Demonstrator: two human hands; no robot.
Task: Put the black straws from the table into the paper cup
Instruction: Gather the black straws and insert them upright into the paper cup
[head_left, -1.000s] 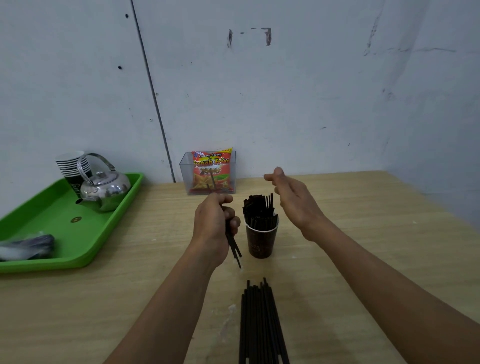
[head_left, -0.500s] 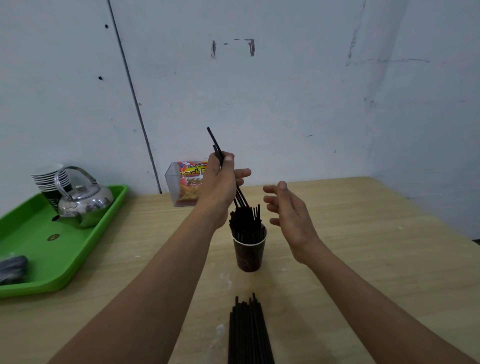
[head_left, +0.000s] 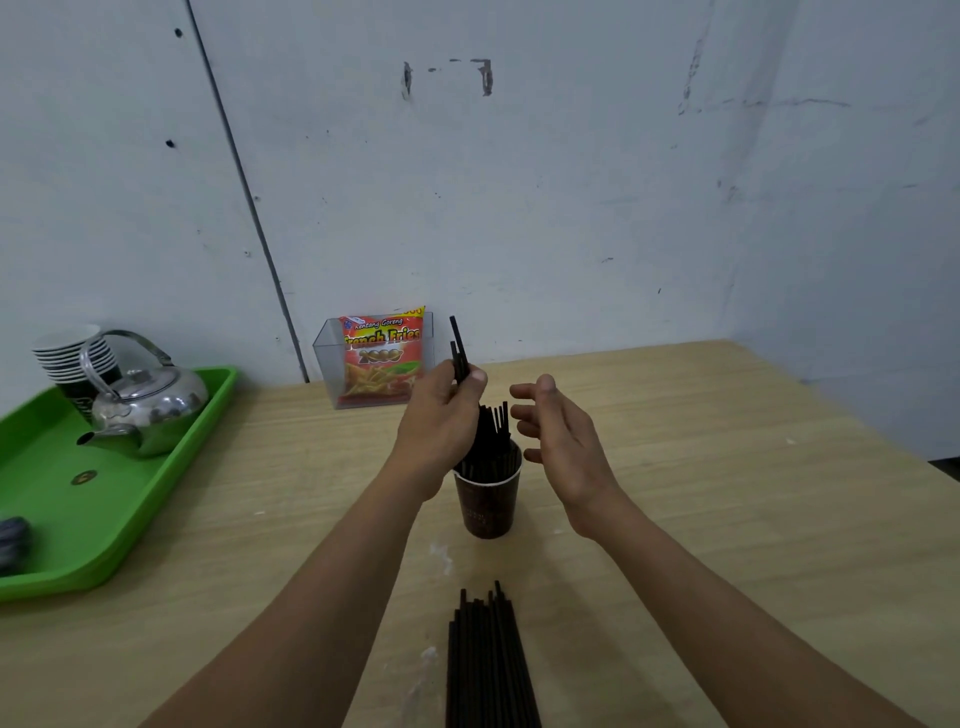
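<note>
The left hand (head_left: 441, 421) has a pinching grip on two straws (head_left: 459, 349) above the cup (head_left: 487, 506); the right hand (head_left: 563, 441) hangs beside it, fingers relaxed and empty.

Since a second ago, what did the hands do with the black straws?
The left hand, gripping a few black straws all along, swung them up from beside the paper cup, stood them upright and is lowering them into it. The right hand stayed open beside the cup, touching nothing. The cup and the loose pile of straws stayed put.
</note>
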